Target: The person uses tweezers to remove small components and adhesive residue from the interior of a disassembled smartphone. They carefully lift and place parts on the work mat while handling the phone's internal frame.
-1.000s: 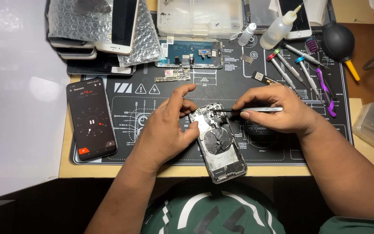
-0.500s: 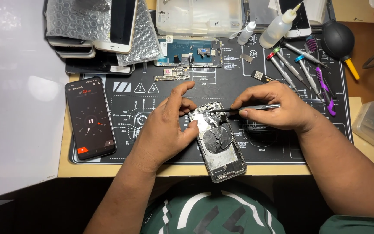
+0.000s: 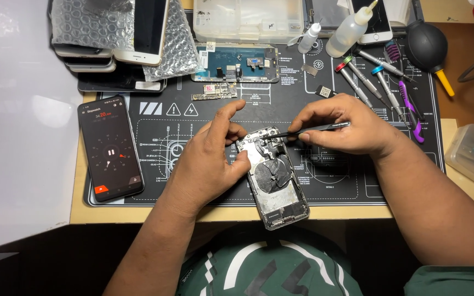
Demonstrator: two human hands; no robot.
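On the wooden table (image 3: 470, 87), a dark printed rubber work mat (image 3: 204, 109) carries nearly everything, and the opened silver phone housing with its round black coil (image 3: 274, 178) lies at the mat's near edge, tilted with its lower end hanging a little over the near border. Over the last second it has stayed put; only the hands have shifted slightly, closing in on its far end.

The left hand (image 3: 207, 161) rests along the housing's left side. Its thumb presses the left edge, its forefinger is raised and points away from the person, and the other fingers are curled; it braces the housing rather than gripping it all round. The right hand (image 3: 352, 129) comes in from the right, its fingers (image 3: 308, 131) pinched shut on a slim black pair of tweezers (image 3: 308, 130). The tweezers' tips are now lower and further into the housing's far corner than a second ago, so the fine work there appears to be continuing; what the tips touch is too small to tell.

To the left lies a black smartphone with a lit stopwatch screen (image 3: 111, 148). Far left sits a stack of phones in bubble wrap (image 3: 122, 38). Far of the hands rests a blue-green circuit board (image 3: 240, 63), and to the far right a row of small screwdrivers with coloured collars (image 3: 374, 79).
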